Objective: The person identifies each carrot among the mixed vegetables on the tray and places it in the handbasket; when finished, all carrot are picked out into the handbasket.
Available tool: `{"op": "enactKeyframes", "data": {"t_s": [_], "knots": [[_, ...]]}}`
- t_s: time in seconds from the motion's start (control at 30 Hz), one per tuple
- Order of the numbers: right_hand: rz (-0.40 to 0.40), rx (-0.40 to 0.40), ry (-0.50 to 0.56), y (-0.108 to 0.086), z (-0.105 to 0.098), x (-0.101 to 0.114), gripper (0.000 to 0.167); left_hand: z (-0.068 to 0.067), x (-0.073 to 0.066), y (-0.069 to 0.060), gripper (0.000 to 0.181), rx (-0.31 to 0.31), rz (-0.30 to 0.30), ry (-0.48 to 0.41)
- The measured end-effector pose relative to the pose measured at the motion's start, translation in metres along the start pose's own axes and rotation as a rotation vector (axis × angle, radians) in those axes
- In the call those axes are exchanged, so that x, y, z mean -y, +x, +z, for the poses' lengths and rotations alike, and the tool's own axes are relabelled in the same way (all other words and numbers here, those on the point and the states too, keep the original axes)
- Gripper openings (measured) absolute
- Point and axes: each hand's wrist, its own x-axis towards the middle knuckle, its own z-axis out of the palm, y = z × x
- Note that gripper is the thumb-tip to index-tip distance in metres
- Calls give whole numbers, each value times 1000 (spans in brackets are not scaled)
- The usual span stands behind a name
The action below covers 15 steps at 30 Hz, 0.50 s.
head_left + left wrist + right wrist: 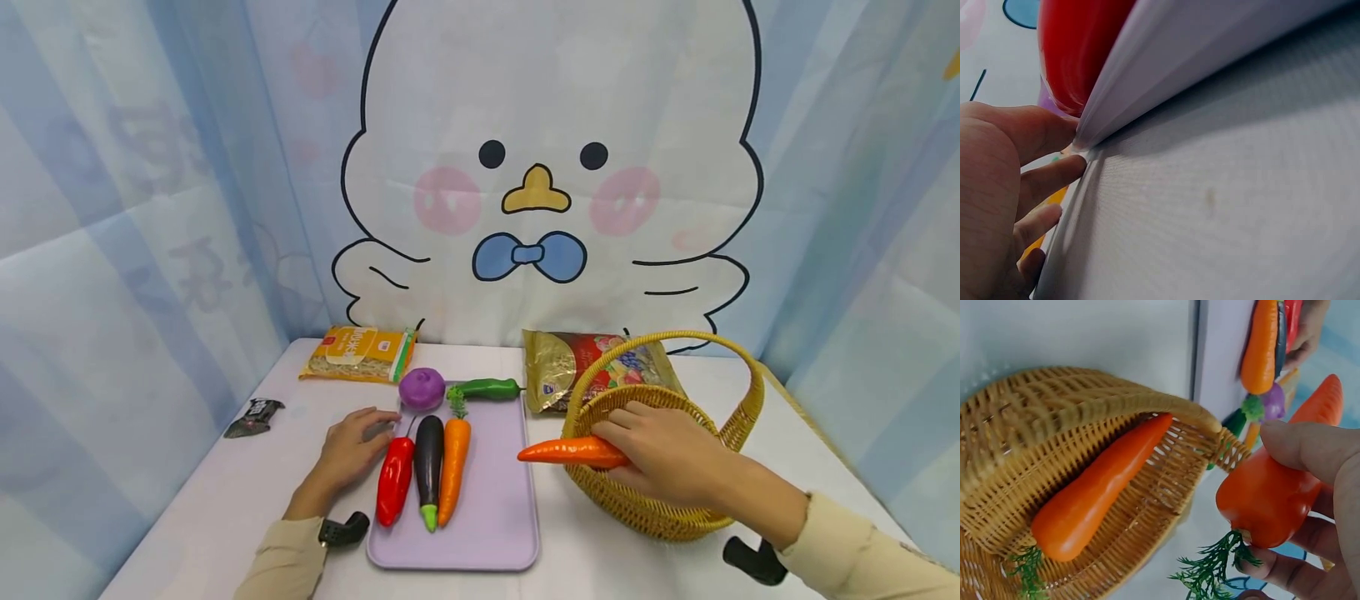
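Note:
My right hand [667,454] grips an orange-red carrot [566,452] over the wicker basket [637,510]. In the right wrist view, its green leafy top hangs free near the fingertips, and another carrot [1100,494] lies inside the basket. Beside the left rim of the lilac tray [495,508] is my left hand [347,454], its thumb and fingertips touching the rim. On the tray lie a red chili pepper [395,483], an eggplant [429,462] and an orange carrot [453,467], side by side. A purple onion-like vegetable [422,389] and a green pepper [487,388] sit along the far end.
A yellow food packet [360,354] lies at the back left. Behind the basket is a gold and red bag [555,375]. A small black wrapped packet [255,418] sits at the left. The basket's tall handle [742,421] arches up. Printed curtains surround the table.

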Motion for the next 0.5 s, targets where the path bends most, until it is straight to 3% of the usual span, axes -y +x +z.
{"op": "enactKeyframes", "data": {"t_s": [0.5], "knots": [[117,79,-17,-33,-3,-34,43,1,4,1,32,-9,12,12]]}}
